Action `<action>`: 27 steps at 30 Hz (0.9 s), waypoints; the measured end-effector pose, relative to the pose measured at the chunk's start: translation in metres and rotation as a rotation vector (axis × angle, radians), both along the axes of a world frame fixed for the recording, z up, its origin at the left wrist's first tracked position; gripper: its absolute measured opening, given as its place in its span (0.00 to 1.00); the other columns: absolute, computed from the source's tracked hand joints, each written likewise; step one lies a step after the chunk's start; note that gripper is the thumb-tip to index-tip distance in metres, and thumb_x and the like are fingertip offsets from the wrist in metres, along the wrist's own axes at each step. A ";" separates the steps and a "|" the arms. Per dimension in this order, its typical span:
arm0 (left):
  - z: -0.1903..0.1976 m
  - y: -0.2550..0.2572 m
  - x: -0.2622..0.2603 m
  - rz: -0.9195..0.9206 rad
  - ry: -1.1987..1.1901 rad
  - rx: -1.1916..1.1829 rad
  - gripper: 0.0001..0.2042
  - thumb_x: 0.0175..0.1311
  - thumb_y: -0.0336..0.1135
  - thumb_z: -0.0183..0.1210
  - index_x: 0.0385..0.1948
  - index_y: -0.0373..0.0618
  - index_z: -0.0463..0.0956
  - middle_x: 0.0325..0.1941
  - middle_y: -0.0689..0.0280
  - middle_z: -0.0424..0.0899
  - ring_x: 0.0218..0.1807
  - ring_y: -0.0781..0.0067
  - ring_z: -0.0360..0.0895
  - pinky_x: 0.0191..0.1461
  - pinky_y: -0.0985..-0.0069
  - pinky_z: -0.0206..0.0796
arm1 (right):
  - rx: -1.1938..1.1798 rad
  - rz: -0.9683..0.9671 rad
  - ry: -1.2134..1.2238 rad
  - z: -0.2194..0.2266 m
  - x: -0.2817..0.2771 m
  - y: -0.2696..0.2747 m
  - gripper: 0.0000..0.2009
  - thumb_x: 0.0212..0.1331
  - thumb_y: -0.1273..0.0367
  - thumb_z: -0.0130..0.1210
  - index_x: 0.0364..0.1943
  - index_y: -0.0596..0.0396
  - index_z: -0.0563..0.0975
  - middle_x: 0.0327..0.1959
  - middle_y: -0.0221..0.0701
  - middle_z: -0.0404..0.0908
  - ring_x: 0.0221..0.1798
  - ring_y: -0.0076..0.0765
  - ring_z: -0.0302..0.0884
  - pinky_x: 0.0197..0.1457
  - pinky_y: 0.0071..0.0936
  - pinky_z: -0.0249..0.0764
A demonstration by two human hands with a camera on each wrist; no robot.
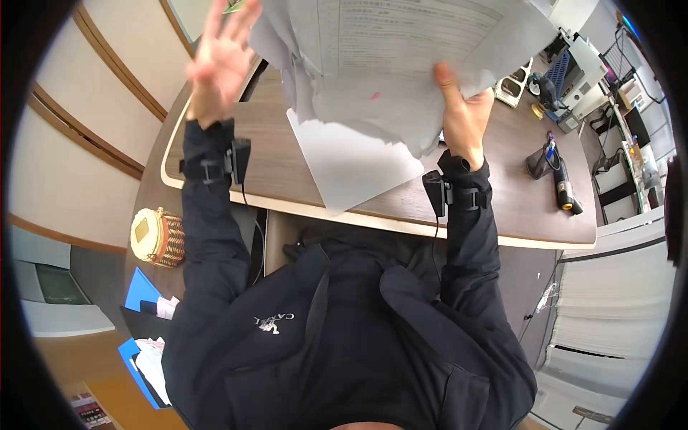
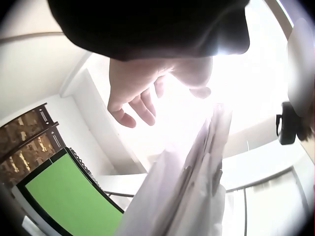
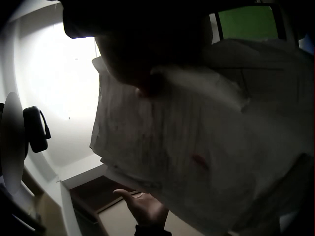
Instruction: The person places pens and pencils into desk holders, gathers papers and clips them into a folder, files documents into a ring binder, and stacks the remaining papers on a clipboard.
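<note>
A thick, worn stack of printed papers (image 1: 387, 79) is held up above the desk, its lower edge ragged and a small red mark near it. The right hand (image 1: 466, 118) grips its right side, thumb on the front face. To the left of the stack, the left hand (image 1: 218, 68) is raised with fingers spread, holding nothing; the left wrist view shows that hand (image 2: 157, 83) apart from the papers (image 2: 192, 182). Below the stack a translucent sheet or folder (image 1: 351, 165) lies on the desk. In the dark right wrist view the papers (image 3: 182, 137) hide most of the right hand.
On the desk's right (image 1: 516, 208) stand a mesh pen holder (image 1: 539, 163) and a black cylindrical object (image 1: 566, 190). A white tray-like item (image 1: 513, 86) and equipment (image 1: 580, 79) are farther back. A woven drum-shaped container (image 1: 159, 236) and blue folders (image 1: 142, 290) are at the left.
</note>
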State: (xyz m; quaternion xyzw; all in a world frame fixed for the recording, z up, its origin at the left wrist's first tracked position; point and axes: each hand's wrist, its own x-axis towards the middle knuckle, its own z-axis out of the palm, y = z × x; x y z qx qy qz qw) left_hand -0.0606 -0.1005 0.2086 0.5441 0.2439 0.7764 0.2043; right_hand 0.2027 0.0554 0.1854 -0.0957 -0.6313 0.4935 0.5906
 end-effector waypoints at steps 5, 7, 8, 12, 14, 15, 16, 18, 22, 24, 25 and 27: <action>-0.083 0.006 0.025 0.434 0.406 -0.783 0.37 0.51 0.40 0.71 0.62 0.39 0.62 0.57 0.60 0.75 0.53 0.72 0.73 0.56 0.74 0.67 | 0.046 0.031 -0.174 -0.035 -0.003 0.008 0.12 0.58 0.65 0.64 0.38 0.59 0.81 0.35 0.29 0.82 0.38 0.26 0.76 0.46 0.25 0.72; -0.104 0.026 0.046 0.416 0.225 -0.638 0.30 0.54 0.37 0.69 0.57 0.37 0.66 0.52 0.61 0.77 0.51 0.72 0.74 0.55 0.73 0.67 | 0.004 0.022 -0.347 -0.063 -0.008 0.010 0.17 0.58 0.66 0.63 0.47 0.61 0.77 0.40 0.33 0.81 0.43 0.29 0.76 0.51 0.29 0.71; -0.113 0.032 0.049 0.395 0.051 -0.487 0.24 0.57 0.35 0.67 0.53 0.34 0.71 0.48 0.63 0.79 0.49 0.71 0.75 0.54 0.72 0.67 | 0.087 -0.020 -0.326 -0.079 -0.012 0.021 0.25 0.56 0.66 0.65 0.55 0.62 0.71 0.48 0.37 0.77 0.51 0.34 0.74 0.56 0.31 0.70; -0.120 0.038 0.051 0.216 -0.263 -0.421 0.19 0.57 0.35 0.67 0.46 0.33 0.77 0.44 0.62 0.83 0.44 0.73 0.79 0.50 0.75 0.70 | -0.024 -0.057 -0.199 -0.096 -0.004 0.009 0.28 0.53 0.66 0.67 0.56 0.64 0.68 0.56 0.39 0.68 0.57 0.36 0.69 0.57 0.32 0.68; -0.112 0.036 0.054 0.268 -0.200 -0.404 0.17 0.56 0.31 0.66 0.47 0.35 0.76 0.44 0.63 0.83 0.43 0.74 0.79 0.49 0.76 0.70 | -0.030 0.009 -0.433 -0.123 0.004 0.028 0.23 0.54 0.68 0.66 0.52 0.63 0.71 0.51 0.37 0.74 0.52 0.33 0.73 0.53 0.30 0.71; -0.104 0.034 0.059 0.266 -0.200 -0.413 0.17 0.56 0.31 0.66 0.47 0.35 0.76 0.44 0.63 0.83 0.43 0.74 0.79 0.49 0.76 0.70 | -0.039 0.009 -0.435 -0.115 0.004 0.018 0.23 0.54 0.68 0.66 0.52 0.63 0.71 0.51 0.37 0.74 0.52 0.33 0.73 0.53 0.30 0.71; -0.092 0.035 0.065 0.352 -0.160 -0.300 0.17 0.56 0.30 0.66 0.46 0.36 0.76 0.43 0.63 0.83 0.43 0.74 0.79 0.49 0.77 0.70 | -0.083 0.037 -0.343 -0.093 0.002 0.003 0.20 0.54 0.69 0.65 0.49 0.62 0.73 0.47 0.36 0.77 0.48 0.31 0.75 0.51 0.29 0.72; -0.075 0.032 0.065 0.373 -0.136 -0.170 0.16 0.54 0.27 0.66 0.45 0.36 0.75 0.41 0.63 0.82 0.42 0.74 0.79 0.47 0.76 0.70 | -0.023 0.049 -0.189 -0.060 0.001 -0.011 0.13 0.56 0.71 0.63 0.44 0.61 0.77 0.38 0.33 0.83 0.39 0.27 0.79 0.45 0.24 0.74; -0.061 0.011 0.050 0.384 -0.024 -0.285 0.17 0.54 0.28 0.67 0.45 0.36 0.76 0.41 0.63 0.82 0.41 0.73 0.79 0.46 0.75 0.71 | -0.098 0.099 -0.273 -0.045 0.006 -0.011 0.16 0.54 0.71 0.65 0.45 0.62 0.77 0.39 0.35 0.82 0.41 0.27 0.79 0.46 0.25 0.74; -0.074 0.014 0.048 0.427 0.021 -0.331 0.17 0.53 0.29 0.68 0.44 0.36 0.76 0.41 0.63 0.82 0.42 0.73 0.79 0.47 0.75 0.71 | 0.098 0.081 -0.726 -0.059 0.007 0.001 0.19 0.53 0.70 0.66 0.47 0.63 0.76 0.38 0.37 0.82 0.41 0.31 0.79 0.46 0.26 0.75; -0.080 0.015 0.049 0.468 0.062 -0.382 0.18 0.52 0.30 0.69 0.44 0.36 0.76 0.41 0.63 0.83 0.42 0.73 0.79 0.47 0.75 0.71 | 0.098 0.081 -0.727 -0.071 0.004 0.002 0.19 0.53 0.70 0.66 0.47 0.63 0.76 0.38 0.37 0.82 0.41 0.31 0.79 0.46 0.26 0.75; -0.082 0.016 0.052 0.482 0.066 -0.477 0.19 0.50 0.31 0.70 0.44 0.36 0.77 0.40 0.63 0.83 0.42 0.74 0.79 0.47 0.75 0.72 | 0.067 0.128 -0.473 -0.092 -0.009 -0.001 0.21 0.51 0.69 0.67 0.48 0.62 0.76 0.38 0.39 0.82 0.40 0.34 0.80 0.46 0.28 0.76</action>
